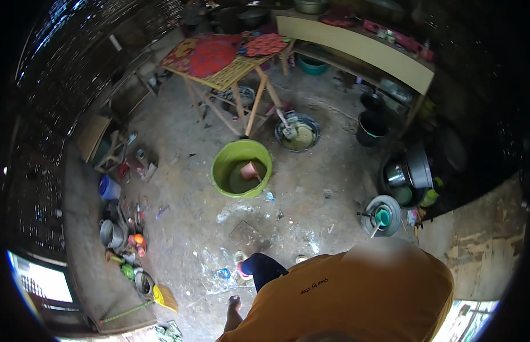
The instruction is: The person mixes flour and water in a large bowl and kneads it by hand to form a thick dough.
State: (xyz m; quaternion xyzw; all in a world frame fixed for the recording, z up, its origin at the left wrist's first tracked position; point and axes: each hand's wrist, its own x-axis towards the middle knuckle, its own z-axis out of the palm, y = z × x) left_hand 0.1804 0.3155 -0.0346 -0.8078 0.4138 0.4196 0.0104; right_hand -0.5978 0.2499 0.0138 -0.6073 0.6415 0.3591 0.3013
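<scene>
My left hand (235, 304) hangs low beside my orange shirt, above the concrete floor. It is small in the picture, and its fingers do not show clearly enough to tell whether they hold anything. Nearest to it are my shoe (241, 265) and a small blue wrapper (221, 274) on the floor. My right hand is out of view. Farther ahead stands a large lime-green tub (219, 153) with murky contents and a pink dipper (249, 171) inside. Just behind it, a dark basin (316, 135) holds a pale paste with a stick-like tool in it.
A wooden-legged table (226, 77) with red cloth-like items stands at the back. Right of me are a metal basin (395, 212), a black bucket (370, 134) and stacked pots (420, 170). Pots and a yellow broom (165, 297) line the left side.
</scene>
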